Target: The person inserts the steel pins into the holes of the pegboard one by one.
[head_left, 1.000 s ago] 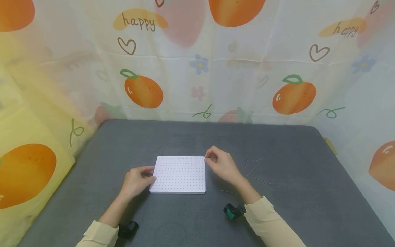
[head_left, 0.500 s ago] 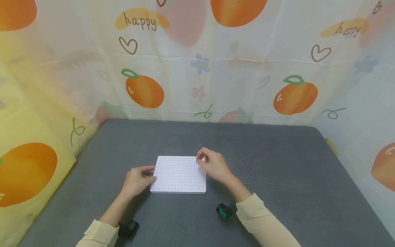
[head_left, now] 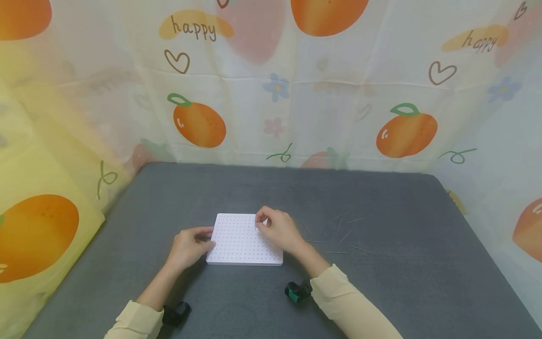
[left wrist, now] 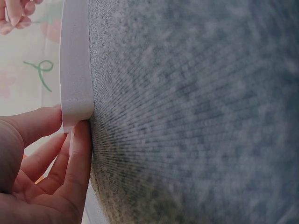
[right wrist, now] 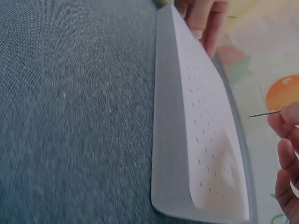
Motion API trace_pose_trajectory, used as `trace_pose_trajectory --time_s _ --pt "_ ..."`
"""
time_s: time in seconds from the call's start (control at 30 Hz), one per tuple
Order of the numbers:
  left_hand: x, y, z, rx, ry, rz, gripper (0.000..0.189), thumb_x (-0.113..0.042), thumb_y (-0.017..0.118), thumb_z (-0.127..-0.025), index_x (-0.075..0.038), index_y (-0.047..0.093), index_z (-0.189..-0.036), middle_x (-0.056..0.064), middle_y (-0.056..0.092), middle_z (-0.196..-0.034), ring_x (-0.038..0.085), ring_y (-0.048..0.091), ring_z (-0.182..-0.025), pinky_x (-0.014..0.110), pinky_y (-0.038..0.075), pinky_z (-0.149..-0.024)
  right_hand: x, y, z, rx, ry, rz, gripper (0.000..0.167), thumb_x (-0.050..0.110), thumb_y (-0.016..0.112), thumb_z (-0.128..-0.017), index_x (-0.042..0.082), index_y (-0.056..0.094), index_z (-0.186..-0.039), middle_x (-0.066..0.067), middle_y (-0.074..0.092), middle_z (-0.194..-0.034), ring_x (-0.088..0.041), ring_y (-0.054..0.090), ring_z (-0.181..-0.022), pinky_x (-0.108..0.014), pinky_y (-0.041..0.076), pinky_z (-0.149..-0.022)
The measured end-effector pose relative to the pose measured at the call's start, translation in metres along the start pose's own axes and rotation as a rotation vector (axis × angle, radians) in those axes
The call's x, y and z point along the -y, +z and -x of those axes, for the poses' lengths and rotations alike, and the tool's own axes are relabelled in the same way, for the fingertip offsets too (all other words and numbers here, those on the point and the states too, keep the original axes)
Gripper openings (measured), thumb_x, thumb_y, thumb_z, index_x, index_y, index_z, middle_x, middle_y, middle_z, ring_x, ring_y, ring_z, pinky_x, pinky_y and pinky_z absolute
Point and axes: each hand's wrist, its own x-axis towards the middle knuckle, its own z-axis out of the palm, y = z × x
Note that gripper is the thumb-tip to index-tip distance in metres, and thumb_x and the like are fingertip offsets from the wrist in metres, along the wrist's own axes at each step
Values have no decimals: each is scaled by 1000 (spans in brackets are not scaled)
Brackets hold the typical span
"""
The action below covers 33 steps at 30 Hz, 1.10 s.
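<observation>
A white board (head_left: pixel 235 242) with rows of small holes lies flat on the grey table. At its left edge my left hand (head_left: pixel 186 249) grips it, thumb on the top face and fingers against the side, as the left wrist view shows. Above the board's upper right part is my right hand (head_left: pixel 279 230). In the right wrist view its thumb and forefinger pinch a thin metal needle (right wrist: pixel 264 114), whose pointed end sticks out towards the board, apart from the holed face. The other right fingers are loosely curled.
Several loose needles (head_left: pixel 345 236) lie scattered on the table (head_left: pixel 406 282) to the right of the board, some close to the right forearm. A patterned cloth (head_left: pixel 322 117) hangs behind the table. Each wrist wears a black strap (head_left: pixel 298 292).
My right hand has moved left, from the board's upper right corner to over its upper right part, still pinching the needle. My left hand and the board stay in place.
</observation>
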Motion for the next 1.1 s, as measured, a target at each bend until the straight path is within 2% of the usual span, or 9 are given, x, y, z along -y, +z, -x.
trace_pose_trajectory --time_s 0.2,0.47,0.73,1.1 --pt "0 1 -1 -2 -10 2 40 -10 70 -77 -1 62 -115 15 66 -103 17 61 -72 24 44 -54 6 9 -3 11 -23 11 6 12 59 -82 17 61 -85 7 66 -81 -8 52 -68 -21 39 -61" --pt "0 0 0 -2 -4 8 40 -10 70 -77 -1 62 -115 15 66 -102 16 61 -71 25 45 -53 13 19 -3 59 -5 29 7 14 59 -83 19 61 -87 7 65 -82 -8 55 -71 -20 40 -62" --pt "0 -1 -1 11 -4 14 40 -9 70 -77 0 62 -115 16 66 -102 16 60 -71 26 45 -55 19 29 -2 66 -14 39 7 14 61 -82 20 62 -85 8 59 -70 -6 52 -67 -21 39 -61" --pt "0 -2 0 19 1 29 40 -9 70 -77 0 62 -115 17 66 -103 16 62 -72 26 46 -55 24 37 -2 76 -20 37 6 16 61 -83 21 61 -86 7 64 -78 -6 51 -68 -20 39 -61"
